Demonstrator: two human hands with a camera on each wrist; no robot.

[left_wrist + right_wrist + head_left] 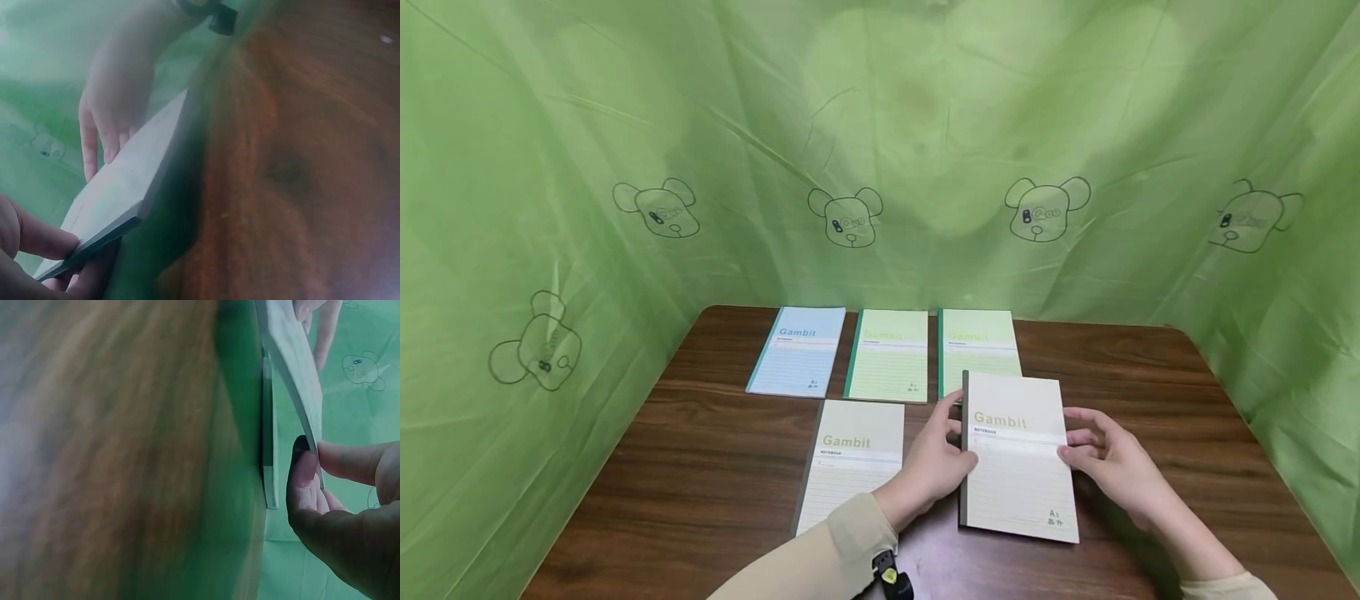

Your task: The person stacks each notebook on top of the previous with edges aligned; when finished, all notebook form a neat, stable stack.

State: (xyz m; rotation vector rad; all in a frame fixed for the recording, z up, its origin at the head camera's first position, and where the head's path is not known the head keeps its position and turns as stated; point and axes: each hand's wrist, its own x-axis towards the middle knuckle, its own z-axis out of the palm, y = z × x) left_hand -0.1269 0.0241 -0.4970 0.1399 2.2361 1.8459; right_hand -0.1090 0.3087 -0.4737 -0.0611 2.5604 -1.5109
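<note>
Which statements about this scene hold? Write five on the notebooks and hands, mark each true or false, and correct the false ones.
1. The left hand and right hand hold one white notebook. True.
2. Two green notebooks lie on the table. True.
3. A green notebook is leftmost in the far row. False: the blue notebook is.
4. The held notebook lies flat on the table. False: the wrist views show it raised.
5. In the head view, the left sleeve covers part of the other white notebook. True.

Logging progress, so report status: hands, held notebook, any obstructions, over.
Left hand, right hand: pinching opposite long edges. White Gambit notebook: held above wood-grain table. Nothing visibly in its way.
</note>
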